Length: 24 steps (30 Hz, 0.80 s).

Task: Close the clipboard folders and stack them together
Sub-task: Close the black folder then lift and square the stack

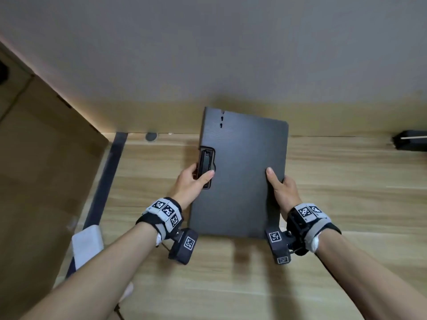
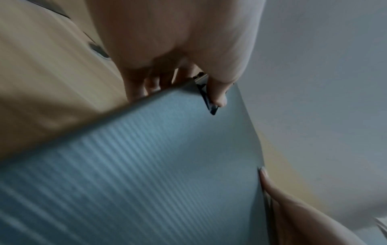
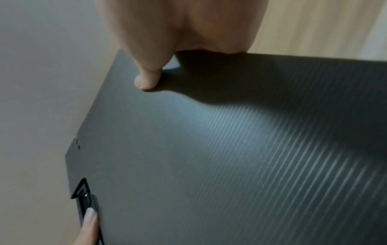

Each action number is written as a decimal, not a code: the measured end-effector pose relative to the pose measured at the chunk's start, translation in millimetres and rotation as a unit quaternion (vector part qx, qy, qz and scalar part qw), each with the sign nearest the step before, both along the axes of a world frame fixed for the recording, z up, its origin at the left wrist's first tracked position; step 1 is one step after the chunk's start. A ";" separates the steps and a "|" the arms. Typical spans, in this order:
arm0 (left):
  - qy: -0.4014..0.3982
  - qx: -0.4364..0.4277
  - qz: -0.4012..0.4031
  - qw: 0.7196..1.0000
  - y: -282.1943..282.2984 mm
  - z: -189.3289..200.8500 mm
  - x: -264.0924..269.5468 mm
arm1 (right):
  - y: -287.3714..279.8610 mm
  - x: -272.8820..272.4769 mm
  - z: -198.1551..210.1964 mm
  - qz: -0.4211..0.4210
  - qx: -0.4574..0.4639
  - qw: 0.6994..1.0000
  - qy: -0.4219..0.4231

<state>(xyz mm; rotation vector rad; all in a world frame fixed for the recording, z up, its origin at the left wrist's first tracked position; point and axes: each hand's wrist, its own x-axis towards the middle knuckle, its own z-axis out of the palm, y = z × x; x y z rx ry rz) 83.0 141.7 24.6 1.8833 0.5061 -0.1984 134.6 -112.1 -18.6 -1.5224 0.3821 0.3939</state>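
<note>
One dark folder (image 1: 240, 172) shows, closed, held between your two hands above the wooden desk (image 1: 335, 176), its far end tilted up toward the wall (image 1: 208, 42); whether a second folder lies under it cannot be told. Your left hand (image 1: 193, 181) grips the left edge, thumb laid on the one black clip (image 1: 206, 167), fingers curled behind. Your right hand (image 1: 280, 188) grips the right edge, thumb flat on the cover, fingers hidden beneath. Two wrist cameras are strapped on, one per arm. One dark object (image 1: 409, 143) sits at the desk's far right.
</note>
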 end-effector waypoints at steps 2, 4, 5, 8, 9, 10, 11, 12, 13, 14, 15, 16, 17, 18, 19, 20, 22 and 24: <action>0.015 -0.006 0.026 1.000 33.7 -15.9 -5.4 | 37.9 -9.0 -17.2 0.000 0.008 0.999 0.033; 0.033 -0.010 0.053 0.998 66.3 -27.9 -10.9 | 73.3 -14.0 -28.9 0.015 -0.002 0.999 0.051; 0.043 -0.014 0.064 0.997 82.6 -34.2 -13.6 | 89.9 -15.3 -32.2 0.028 -0.012 0.998 0.054; 0.070 -0.013 0.108 0.992 127.0 -47.7 -19.2 | 136.5 -13.1 -38.9 0.082 -0.052 0.995 0.033; 0.075 -0.010 0.124 0.989 140.9 -48.5 -20.8 | 151.3 -11.6 -38.3 0.104 -0.073 0.992 0.019; 0.083 -0.009 0.139 0.987 153.6 -48.8 -21.4 | 166.0 -10.2 -37.9 0.126 -0.089 0.988 0.003; 0.084 -0.006 0.152 0.985 167.1 -51.7 -21.7 | 180.4 -9.1 -36.4 0.147 -0.104 0.984 -0.012; 0.084 -0.003 0.160 0.983 179.8 -54.0 -21.8 | 193.7 -7.9 -35.1 0.166 -0.117 0.979 -0.026; 0.082 0.002 0.167 0.982 192.2 -56.6 -22.2 | 206.3 -6.5 -34.5 0.185 -0.136 0.973 -0.035; 0.084 0.003 0.176 0.981 205.5 -63.2 -22.8 | 218.5 -4.6 -35.6 0.200 -0.154 0.967 -0.041; 0.089 0.001 0.185 0.979 218.8 -72.2 -24.2 | 229.6 -2.5 -37.6 0.215 -0.172 0.961 -0.041; 0.095 -0.004 0.199 0.975 230.9 -81.4 -25.8 | 240.0 -0.6 -41.9 0.225 -0.186 0.956 -0.038; 0.102 -0.005 0.208 0.973 241.5 -89.4 -27.6 | 249.6 0.8 -45.2 0.235 -0.204 0.950 -0.030; 0.105 -0.004 0.214 0.971 249.5 -96.9 -28.5 | 257.8 3.1 -51.5 0.242 -0.221 0.945 -0.021; 0.106 0.000 0.216 0.971 255.1 -96.7 -28.7 | 265.9 4.9 -57.6 0.249 -0.235 0.939 -0.009; 0.107 0.005 0.215 0.971 258.7 -93.2 -28.8 | 271.6 6.4 -67.1 0.253 -0.245 0.936 0.001; 0.103 0.014 0.216 0.971 261.8 -79.4 -25.8 | 280.2 9.3 -78.0 0.256 -0.256 0.932 0.016; 0.095 0.020 0.215 0.972 265.7 -73.1 -21.6 | 288.4 11.0 -78.0 0.250 -0.267 0.930 0.021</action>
